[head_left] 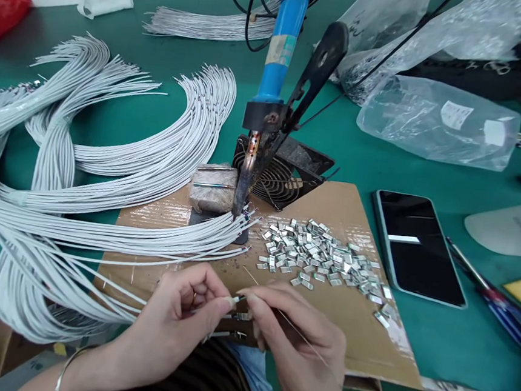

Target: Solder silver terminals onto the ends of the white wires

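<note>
My left hand is closed in a pinch, its thumb and index finger around the end of a white cable. Against that end, the fingertips of my right hand pinch a small metal connector, mostly covered by the fingers. A thin solder wire also runs through my right hand, its free tip pointing up and left. Just below the fingers, two more cable ends carry small metal connectors. Behind the hands, a blue-handled soldering iron is clamped tip down, beside a bundle of white cables.
A pile of small metal connectors lies on the cardboard sheet. Beyond it are a black fan and a worn block. Phone, screwdriver and plastic bags lie right; more cable bundles lie left.
</note>
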`<move>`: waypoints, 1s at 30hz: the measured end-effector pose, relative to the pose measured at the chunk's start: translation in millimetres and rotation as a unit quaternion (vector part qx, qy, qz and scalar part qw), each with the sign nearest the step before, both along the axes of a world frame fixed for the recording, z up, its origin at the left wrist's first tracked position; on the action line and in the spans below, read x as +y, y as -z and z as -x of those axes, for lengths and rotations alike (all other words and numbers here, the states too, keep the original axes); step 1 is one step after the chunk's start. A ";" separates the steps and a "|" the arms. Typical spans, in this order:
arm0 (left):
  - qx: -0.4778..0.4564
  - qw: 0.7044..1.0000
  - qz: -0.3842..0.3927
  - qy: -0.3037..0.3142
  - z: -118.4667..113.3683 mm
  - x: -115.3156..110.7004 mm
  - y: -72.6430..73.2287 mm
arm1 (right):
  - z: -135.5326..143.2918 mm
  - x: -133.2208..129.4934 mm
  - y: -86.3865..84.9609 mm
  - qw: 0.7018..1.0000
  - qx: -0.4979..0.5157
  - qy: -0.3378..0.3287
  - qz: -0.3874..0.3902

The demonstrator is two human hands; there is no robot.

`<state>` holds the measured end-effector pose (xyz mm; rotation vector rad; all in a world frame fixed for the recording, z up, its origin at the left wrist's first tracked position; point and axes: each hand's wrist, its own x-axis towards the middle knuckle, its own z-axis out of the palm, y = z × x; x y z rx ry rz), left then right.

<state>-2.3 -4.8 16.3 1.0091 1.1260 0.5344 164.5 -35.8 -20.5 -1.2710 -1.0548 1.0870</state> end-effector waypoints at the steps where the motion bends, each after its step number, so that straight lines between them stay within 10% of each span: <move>1: -0.001 1.000 -0.004 0.001 0.4 -0.4 0.1 | -1.0 0.4 3.2 1.000 0.018 -0.010 0.009; 15: -0.040 0.998 0.035 -0.028 6.2 -0.8 10.0 | -7.4 1.4 11.4 0.993 0.073 -0.054 0.073; 30: -0.035 0.998 0.037 0.020 10.9 -2.8 5.8 | -20.5 14.1 -1.2 0.987 -0.037 -0.149 -0.040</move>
